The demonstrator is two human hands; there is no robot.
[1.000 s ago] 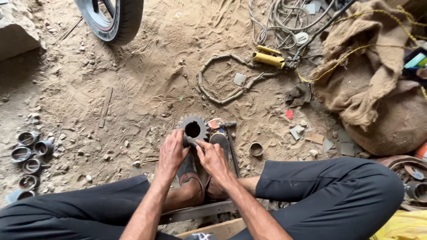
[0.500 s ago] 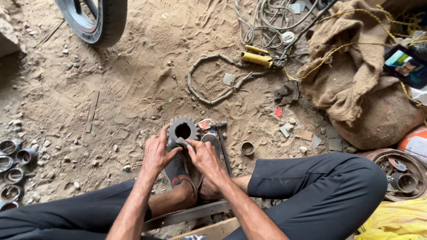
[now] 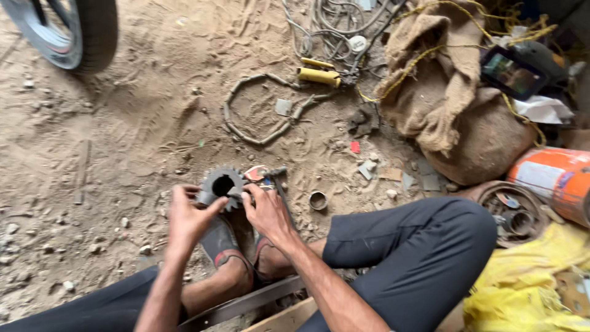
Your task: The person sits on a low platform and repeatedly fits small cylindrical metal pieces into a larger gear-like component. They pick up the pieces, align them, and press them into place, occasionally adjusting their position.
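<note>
Both hands, the left hand [image 3: 187, 215] and right hand [image 3: 265, 212], still grip the toothed metal gear [image 3: 221, 184] held upright above the sandalled feet [image 3: 230, 252], unmoved since earlier, on sandy ground [image 3: 123, 141] between a tyre [image 3: 80, 31] and burlap sack [image 3: 467, 129].

Gear [image 3: 222, 184] sits on the ground just ahead of the feet, btwn left hand [image 3: 187, 218] and right hand [image 3: 265, 212], both touching it. Small ring [image 3: 318, 200] just right of right hand. Hose loop [image 3: 258, 110] farther ahead; cable tangle [image 3: 335, 27] beyond that. Tyre [image 3: 67, 31] far left. Sack [image 3: 455, 117] right, w/ drum [image 3: 553, 178] right of it.
</note>
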